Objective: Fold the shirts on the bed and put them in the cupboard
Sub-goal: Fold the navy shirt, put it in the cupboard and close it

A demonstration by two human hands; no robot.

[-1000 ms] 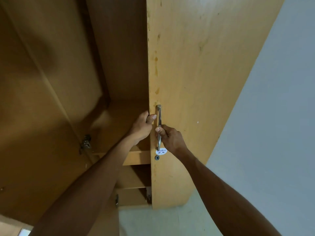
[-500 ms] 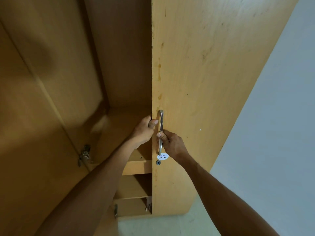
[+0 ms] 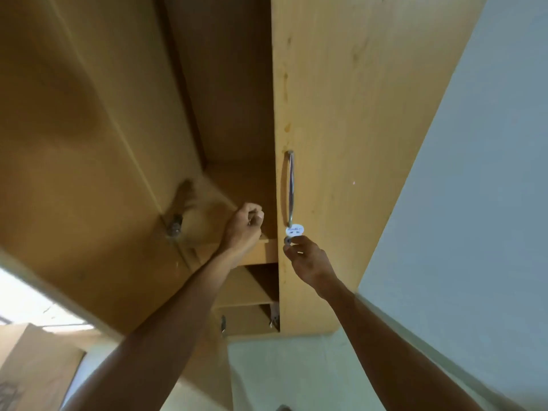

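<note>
Cupboard [image 3: 341, 114] of pale wood is filling the head view, its right door [image 3: 355, 173] standing nearly shut and its left door [image 3: 74, 129] swung open toward the camera. Between the two doors the bare inside is showing, with a shelf [image 3: 264, 252] partway down and another compartment below it. The left hand [image 3: 244, 226] is hovering in that gap just above the shelf edge, fingers curled into a loose fist and holding nothing. The right hand [image 3: 308, 261] is reaching to the keyhole [image 3: 287, 240] just under the metal handle [image 3: 290, 188] and a small white sticker [image 3: 294, 229]; its fingertips are touching the spot, and whether they are pinching a key cannot be told. No shirts are appearing anywhere in view. A hinge [image 3: 175, 226] is sitting blurred on the left door. Light floor [image 3: 281, 366] is lying below.
</note>
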